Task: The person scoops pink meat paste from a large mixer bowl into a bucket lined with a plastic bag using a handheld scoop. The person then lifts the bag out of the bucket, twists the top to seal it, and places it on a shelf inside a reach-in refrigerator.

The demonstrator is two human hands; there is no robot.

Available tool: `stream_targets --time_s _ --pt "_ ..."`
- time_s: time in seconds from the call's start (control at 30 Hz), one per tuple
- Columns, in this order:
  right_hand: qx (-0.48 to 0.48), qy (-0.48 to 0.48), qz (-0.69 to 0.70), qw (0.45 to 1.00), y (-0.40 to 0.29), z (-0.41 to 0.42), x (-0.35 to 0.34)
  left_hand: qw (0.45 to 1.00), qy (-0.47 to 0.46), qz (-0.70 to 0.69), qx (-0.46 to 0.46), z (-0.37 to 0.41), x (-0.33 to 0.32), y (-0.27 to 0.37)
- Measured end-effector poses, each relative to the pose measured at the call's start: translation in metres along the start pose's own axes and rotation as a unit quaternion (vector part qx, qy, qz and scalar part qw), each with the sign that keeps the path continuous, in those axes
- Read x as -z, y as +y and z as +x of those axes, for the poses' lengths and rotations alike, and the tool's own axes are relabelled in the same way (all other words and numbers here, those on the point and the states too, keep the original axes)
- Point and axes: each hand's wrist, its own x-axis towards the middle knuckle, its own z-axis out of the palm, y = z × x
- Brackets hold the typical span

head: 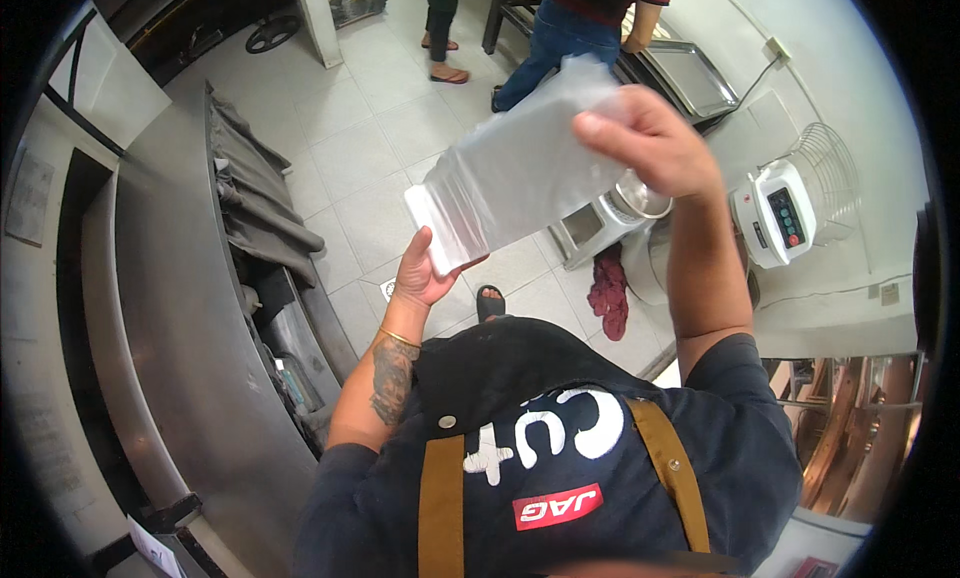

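Note:
Between my two hands a clear plastic bag or film (517, 165) is stretched out over the tiled floor, slanting up to the right. At its lower left end is a narrow white block-like edge (435, 233); whether it lies inside the plastic or is part of it I cannot tell. My left hand (427, 274) grips that white end from below, thumb on the near side. With thumb and fingers my right hand (649, 142) pinches the upper right end of the plastic. This hand is slightly blurred, and some of its fingers are hidden behind the plastic.
A long steel counter (187, 300) with a grey cloth (259, 195) runs along the left. To the right are a white stool (585, 233), a dark red cloth (609, 293) and a white machine with buttons (776, 214). Two people stand ahead, one beside a metal tray (690, 79).

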Motion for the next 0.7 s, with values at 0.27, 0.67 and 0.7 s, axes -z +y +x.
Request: stream_targets --time_s 0.27,0.67,0.7 --pt "-0.021 0.245 0.047 0.968 -0.026 -0.062 0.088 0.999 -0.029 0.006 0.036 -0.005 -0.025 0.009" --pt "0.151 0.377 0.146 0.902 -0.025 -0.080 0.190 1.000 0.008 -0.003 -0.006 -0.018 -0.014 0.005" --pt "0.141 0.402 0.140 0.894 -0.025 -0.080 0.197 1.000 0.010 -0.002 -0.005 -0.017 -0.013 0.005"
